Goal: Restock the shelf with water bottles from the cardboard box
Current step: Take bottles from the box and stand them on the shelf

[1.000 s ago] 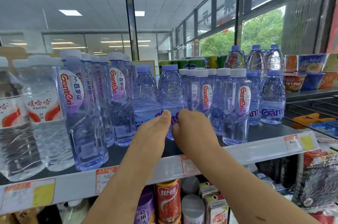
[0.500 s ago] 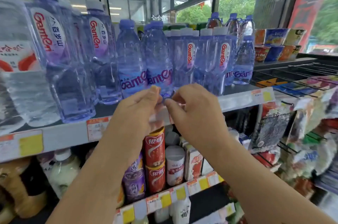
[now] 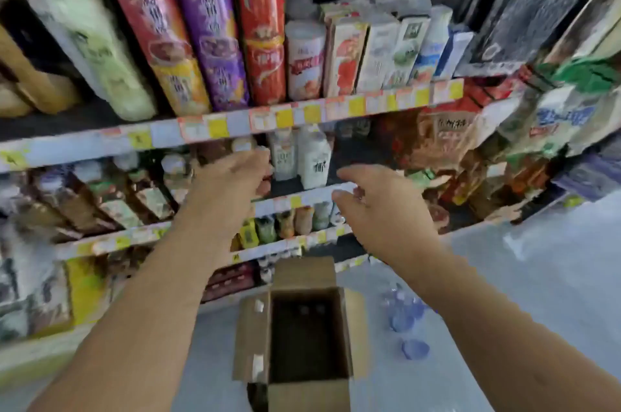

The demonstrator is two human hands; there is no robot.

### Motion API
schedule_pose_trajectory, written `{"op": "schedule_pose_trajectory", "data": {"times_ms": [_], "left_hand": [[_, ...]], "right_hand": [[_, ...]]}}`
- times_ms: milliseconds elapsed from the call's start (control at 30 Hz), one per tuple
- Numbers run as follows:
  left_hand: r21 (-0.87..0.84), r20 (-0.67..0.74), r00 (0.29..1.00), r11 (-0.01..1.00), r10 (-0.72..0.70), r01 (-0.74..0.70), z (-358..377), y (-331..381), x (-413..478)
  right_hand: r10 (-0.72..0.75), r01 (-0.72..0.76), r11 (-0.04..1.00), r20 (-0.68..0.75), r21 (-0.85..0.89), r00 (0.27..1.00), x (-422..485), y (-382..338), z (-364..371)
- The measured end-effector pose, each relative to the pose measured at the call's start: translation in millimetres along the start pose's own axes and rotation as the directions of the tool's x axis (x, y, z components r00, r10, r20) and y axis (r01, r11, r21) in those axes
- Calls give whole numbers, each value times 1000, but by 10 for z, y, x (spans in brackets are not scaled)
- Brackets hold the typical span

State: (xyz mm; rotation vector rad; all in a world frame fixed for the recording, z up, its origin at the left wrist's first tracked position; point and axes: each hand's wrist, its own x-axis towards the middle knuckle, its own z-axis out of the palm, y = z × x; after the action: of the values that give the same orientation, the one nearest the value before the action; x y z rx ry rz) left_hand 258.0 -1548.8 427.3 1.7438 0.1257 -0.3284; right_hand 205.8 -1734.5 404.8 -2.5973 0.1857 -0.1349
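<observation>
Head view: we see left hand [image 3: 232, 186] and right hand [image 3: 383, 210], fingers slack, both empty; box [image 3: 304, 274] below on floor [image 3: 524, 280].

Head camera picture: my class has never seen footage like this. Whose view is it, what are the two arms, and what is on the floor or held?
There is no machine here. A person wears one wide-angle camera on the head, so you look down along their own bare arms. The left hand and right hand are stretched out before stocked shelves. Both grips are empty, fingers relaxed. On the floor below stands an open cardboard box; its inside is too dark to show the contents. Right of it lies bluish clear plastic, probably water bottles, but blurred.
</observation>
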Motion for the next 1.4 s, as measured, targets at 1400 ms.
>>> {"op": "schedule_pose_trajectory", "data": {"times_ms": [1400], "left_hand": [[771,274,943,629,-188,-99,1220,-6344,1119]], "right_hand": [[219,-196,974,264,-111,939,-244,3435,6756]]}}
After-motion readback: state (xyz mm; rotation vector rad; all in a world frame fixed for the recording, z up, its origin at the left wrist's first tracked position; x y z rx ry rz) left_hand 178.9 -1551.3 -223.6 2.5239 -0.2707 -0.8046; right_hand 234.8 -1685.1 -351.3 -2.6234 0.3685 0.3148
